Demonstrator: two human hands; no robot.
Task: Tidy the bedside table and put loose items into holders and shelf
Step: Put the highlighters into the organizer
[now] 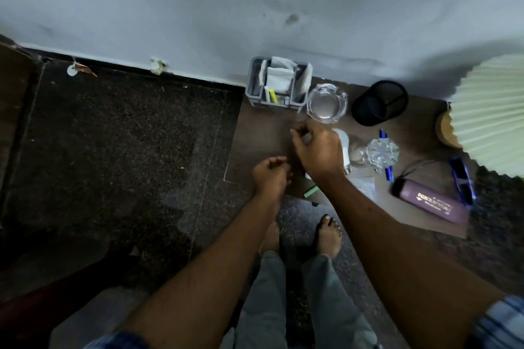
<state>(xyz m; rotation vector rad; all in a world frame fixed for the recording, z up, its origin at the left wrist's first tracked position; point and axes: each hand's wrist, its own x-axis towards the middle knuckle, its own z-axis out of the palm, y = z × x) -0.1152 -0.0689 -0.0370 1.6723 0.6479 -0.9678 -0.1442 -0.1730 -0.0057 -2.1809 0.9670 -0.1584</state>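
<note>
While the light bulb [344, 147] lies on its side just beside the right wrist, it could be knocked and sent rolling off the front edge of the table [263, 133] if the arm is drawn back carelessly. The glass ashtray [326, 103], just beyond the right knuckles, could be struck on a reach toward the grey holder [279, 83]. A small green item [310, 192] at the table's front edge, under the right forearm, could be swept to the floor.

The right hand [317, 150] is held over the bare left part of the table, fingers curled together as though something small were pinched; whether anything is in fact held cannot be told. The left hand [270, 173] hovers at the front left corner, fingers loosely curled, with nothing seen in it. The holder stands against the wall beyond both hands, and a black mesh cup [378, 103] is placed right of the ashtray. Blue pens [389, 173] and a faceted glass ornament [382, 151] lie just past the bulb; a purple glasses case [433, 201] and blue sunglasses [462, 181] lie well apart from either hand, near the lampshade [490, 110].
</note>
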